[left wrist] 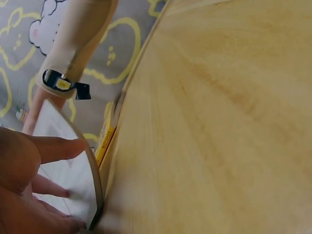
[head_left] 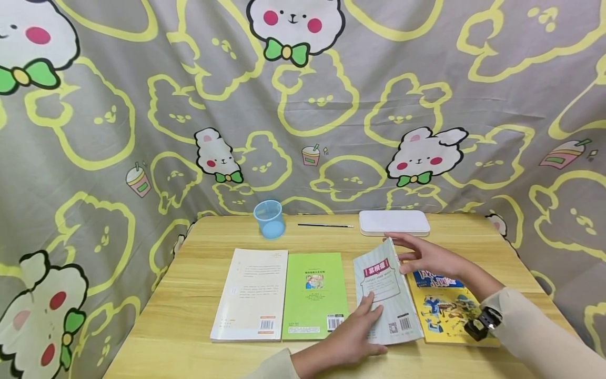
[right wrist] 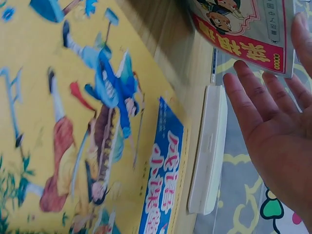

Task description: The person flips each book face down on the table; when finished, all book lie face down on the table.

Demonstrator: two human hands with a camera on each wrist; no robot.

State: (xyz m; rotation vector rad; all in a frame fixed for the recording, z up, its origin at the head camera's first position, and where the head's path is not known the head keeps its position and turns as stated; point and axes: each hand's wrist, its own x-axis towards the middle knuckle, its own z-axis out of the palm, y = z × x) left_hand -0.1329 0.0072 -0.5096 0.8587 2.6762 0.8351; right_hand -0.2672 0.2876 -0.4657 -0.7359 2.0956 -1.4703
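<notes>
A pale green book (head_left: 385,295) stands tilted over the table, its right side raised. My left hand (head_left: 347,337) holds it at the lower left, with fingers spread on the back cover and the thumb (left wrist: 66,147) against the bottom edge. At the upper right corner is my right hand (head_left: 433,258), its fingers extended past the top edge and the thumb by the right edge. The right wrist view shows the book's illustrated front cover (right wrist: 239,29) beside those fingers. Partly under the right arm lies a yellow book (head_left: 450,310).
A white book (head_left: 253,289) and a bright green book (head_left: 314,295) lie side by side on the left. Behind them stand a blue cup (head_left: 270,221), a pencil (head_left: 325,225) and a white case (head_left: 394,222). A patterned curtain (head_left: 293,116) hangs behind the wooden table (head_left: 165,310).
</notes>
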